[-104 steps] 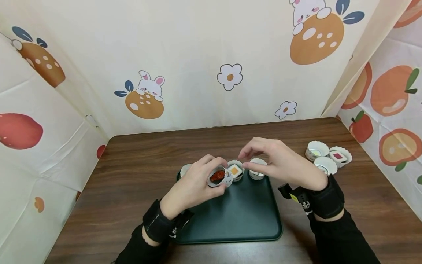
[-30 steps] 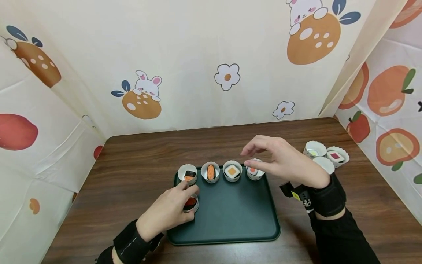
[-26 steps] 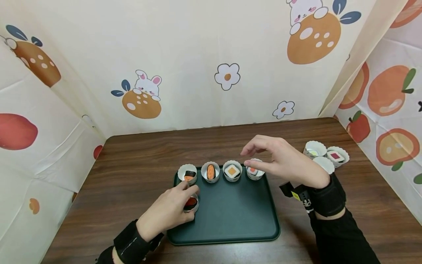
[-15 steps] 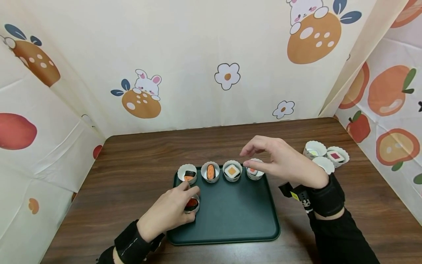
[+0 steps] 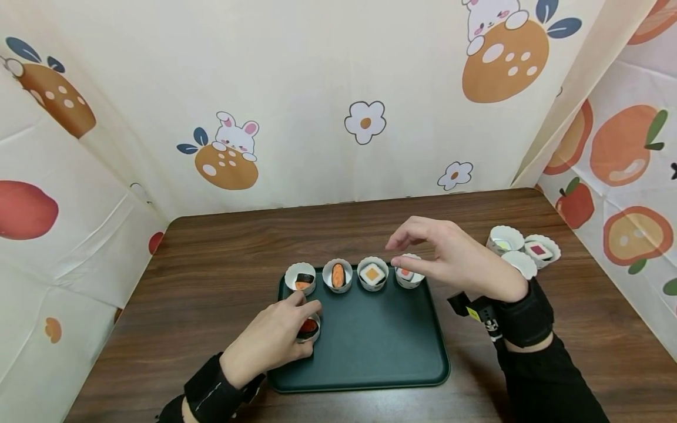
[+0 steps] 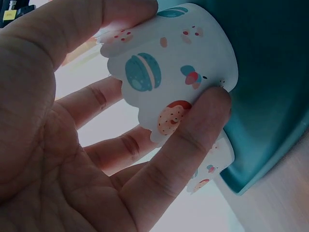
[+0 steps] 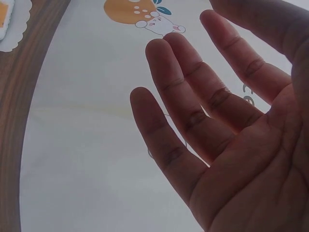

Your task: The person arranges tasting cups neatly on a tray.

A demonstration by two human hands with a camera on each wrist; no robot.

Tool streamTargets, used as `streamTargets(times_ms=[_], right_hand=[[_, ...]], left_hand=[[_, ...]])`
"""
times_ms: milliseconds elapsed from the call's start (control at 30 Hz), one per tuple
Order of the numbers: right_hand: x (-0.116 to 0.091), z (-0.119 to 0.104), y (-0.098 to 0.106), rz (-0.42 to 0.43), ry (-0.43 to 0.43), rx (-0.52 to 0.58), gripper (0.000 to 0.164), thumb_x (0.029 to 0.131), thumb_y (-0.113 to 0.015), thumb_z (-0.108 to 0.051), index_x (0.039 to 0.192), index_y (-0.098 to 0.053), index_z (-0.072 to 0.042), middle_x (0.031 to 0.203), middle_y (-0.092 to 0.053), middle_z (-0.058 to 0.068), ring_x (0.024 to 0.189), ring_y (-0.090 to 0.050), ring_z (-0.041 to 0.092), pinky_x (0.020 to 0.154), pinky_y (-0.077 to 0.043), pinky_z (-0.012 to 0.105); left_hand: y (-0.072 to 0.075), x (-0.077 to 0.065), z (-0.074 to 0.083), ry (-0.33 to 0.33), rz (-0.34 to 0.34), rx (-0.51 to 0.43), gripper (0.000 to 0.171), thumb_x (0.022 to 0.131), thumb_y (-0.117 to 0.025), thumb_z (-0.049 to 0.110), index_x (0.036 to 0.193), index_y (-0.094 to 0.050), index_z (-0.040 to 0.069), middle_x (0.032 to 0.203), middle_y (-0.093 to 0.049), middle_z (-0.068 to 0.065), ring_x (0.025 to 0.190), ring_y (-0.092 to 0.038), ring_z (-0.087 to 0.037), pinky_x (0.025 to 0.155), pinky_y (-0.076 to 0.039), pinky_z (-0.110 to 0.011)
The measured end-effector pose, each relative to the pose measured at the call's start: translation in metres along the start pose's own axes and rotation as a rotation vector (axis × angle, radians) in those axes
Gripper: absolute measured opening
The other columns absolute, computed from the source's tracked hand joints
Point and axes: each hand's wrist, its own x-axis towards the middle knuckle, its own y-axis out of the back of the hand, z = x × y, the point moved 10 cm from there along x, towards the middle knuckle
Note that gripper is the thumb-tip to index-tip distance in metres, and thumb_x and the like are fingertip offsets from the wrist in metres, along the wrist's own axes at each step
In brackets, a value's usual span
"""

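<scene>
My left hand (image 5: 270, 335) pinches a white scalloped paper baking cup (image 6: 169, 58) between thumb and fingers at the left side of the dark green tray (image 5: 381, 352). Inside this cup lies a red-topped toy sushi piece (image 5: 308, 328), partly hidden by the fingers. Along the tray's back edge stand cups with an orange-and-black sushi (image 5: 304, 281), an orange-topped sushi (image 5: 338, 275), a white square sushi with a yellow centre (image 5: 372, 274), and another cup (image 5: 409, 281) at the right end. My right hand (image 5: 449, 252) hovers by that last cup, fingers relaxed, holding nothing.
Three more baking cups cluster at the table's back right: one cup (image 5: 505, 238) with something pale green, one with a pink-centred sushi (image 5: 539, 251), and a third cup (image 5: 520, 263) partly behind my right wrist. A printed curtain (image 5: 317, 70) borders the wooden table (image 5: 238, 247).
My left hand has carried the cup with the red-topped sushi from the back middle leftward and nearer to the tray's left side. Lately it barely shifts. The right hand stays almost still.
</scene>
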Motion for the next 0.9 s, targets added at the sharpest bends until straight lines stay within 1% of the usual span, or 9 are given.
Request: streamTargets(times_ms=[133,200,400,533,633,700,833,900], right_hand=[[-0.001,0.0,0.001,-0.001,-0.006,-0.003,0.019,0.099,-0.08,-0.02,0.115,-0.073,-0.028,0.114,-0.073,-0.015,0.106,-0.07,0.009,0.09,-0.059,0.028],[-0.001,0.001,0.002,0.001,-0.013,-0.003,0.019,0.099,-0.08,-0.02,0.115,-0.073,-0.028,0.115,-0.073,-0.013,0.106,-0.07,0.007,0.09,-0.06,0.029],[-0.002,0.001,0.004,0.01,-0.021,-0.004,0.021,0.097,-0.081,-0.018,0.114,-0.073,-0.027,0.115,-0.073,-0.012,0.106,-0.07,0.009,0.086,-0.062,0.028],[-0.002,0.001,0.004,0.012,-0.013,-0.015,0.022,0.097,-0.082,-0.017,0.114,-0.073,-0.027,0.115,-0.073,-0.014,0.106,-0.07,0.009,0.088,-0.061,0.029],[-0.002,0.001,0.004,0.012,-0.008,-0.017,0.022,0.097,-0.082,-0.016,0.114,-0.073,-0.027,0.115,-0.073,-0.014,0.105,-0.07,0.007,0.089,-0.061,0.029],[-0.002,0.002,0.004,0.012,-0.01,-0.015,0.022,0.097,-0.082,-0.016,0.114,-0.073,-0.026,0.115,-0.073,-0.014,0.105,-0.07,0.006,0.088,-0.061,0.028],[-0.003,0.002,0.005,0.011,-0.013,-0.012,0.022,0.097,-0.082,-0.017,0.115,-0.073,-0.027,0.116,-0.073,-0.014,0.106,-0.071,0.01,0.087,-0.061,0.028],[-0.003,0.002,0.005,0.011,-0.013,-0.016,0.021,0.098,-0.081,-0.018,0.115,-0.073,-0.027,0.116,-0.073,-0.014,0.107,-0.071,0.012,0.088,-0.06,0.028]], left_hand=[[-0.001,0.0,-0.001,0.011,-0.004,-0.005,0.04,0.079,-0.081,0.011,0.116,-0.07,0.015,0.094,-0.054,-0.001,0.064,-0.05,-0.007,0.057,-0.043,-0.022],[-0.002,0.0,-0.002,0.018,-0.006,-0.004,0.041,0.078,-0.08,0.011,0.117,-0.069,0.015,0.094,-0.054,-0.001,0.064,-0.05,-0.007,0.056,-0.043,-0.022],[-0.003,0.0,-0.002,0.028,-0.016,0.004,0.043,0.077,-0.079,0.01,0.119,-0.069,0.015,0.095,-0.054,-0.002,0.065,-0.051,-0.008,0.056,-0.043,-0.022],[-0.003,-0.001,-0.002,0.027,-0.029,-0.006,0.045,0.078,-0.081,0.011,0.121,-0.069,0.014,0.098,-0.055,-0.002,0.064,-0.051,-0.007,0.057,-0.044,-0.022],[-0.002,-0.001,-0.004,0.036,-0.032,-0.02,0.048,0.08,-0.085,0.017,0.125,-0.068,0.013,0.104,-0.058,-0.004,0.064,-0.051,-0.007,0.057,-0.044,-0.023],[0.001,-0.002,-0.005,0.044,-0.024,-0.026,0.052,0.082,-0.088,0.022,0.128,-0.067,0.013,0.114,-0.062,-0.006,0.065,-0.052,-0.007,0.058,-0.044,-0.024],[0.009,-0.002,-0.003,0.036,0.018,-0.017,0.058,0.083,-0.093,0.029,0.133,-0.067,0.013,0.131,-0.065,-0.012,0.072,-0.057,-0.009,0.062,-0.049,-0.026],[0.014,-0.003,-0.001,0.026,0.036,-0.01,0.061,0.082,-0.094,0.033,0.134,-0.068,0.013,0.135,-0.065,-0.013,0.075,-0.059,-0.01,0.064,-0.051,-0.027]])
